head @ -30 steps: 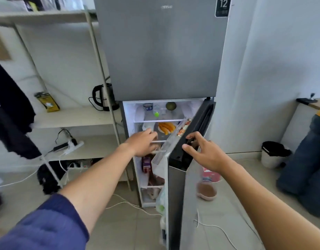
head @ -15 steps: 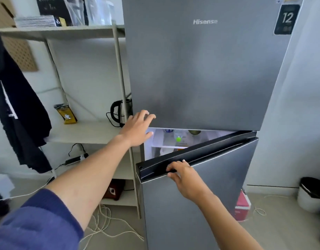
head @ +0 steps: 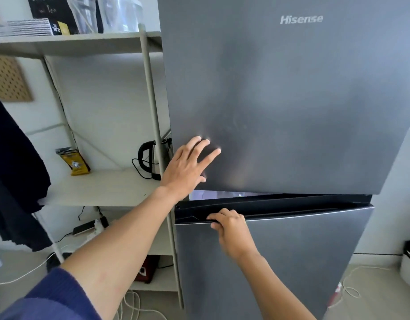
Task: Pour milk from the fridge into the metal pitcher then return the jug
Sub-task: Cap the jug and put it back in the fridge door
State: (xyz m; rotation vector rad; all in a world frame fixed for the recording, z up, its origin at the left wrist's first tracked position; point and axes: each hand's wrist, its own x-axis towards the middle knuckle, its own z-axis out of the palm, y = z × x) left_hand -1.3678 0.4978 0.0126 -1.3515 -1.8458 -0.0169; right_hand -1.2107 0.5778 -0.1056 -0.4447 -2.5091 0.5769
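Note:
A tall grey fridge fills the right half of the head view. Its upper door (head: 291,100) is closed. The lower door (head: 291,262) stands almost closed, with only a thin lit gap (head: 213,195) of the interior showing above its top edge. My left hand (head: 187,167) lies flat, fingers spread, on the lower left corner of the upper door. My right hand (head: 229,225) grips the dark top-edge handle of the lower door. The milk jug and the metal pitcher are out of sight.
A light shelf unit (head: 102,188) stands left of the fridge, carrying a black kettle (head: 153,158) and a yellow packet (head: 75,161). Dark clothing (head: 14,169) hangs at far left. Cables and a power strip (head: 88,227) lie low; a white bin (head: 409,262) sits at far right.
The lower fridge door swung from wide open to nearly closed under my right hand. My left hand came out of the fridge and rose onto the upper door.

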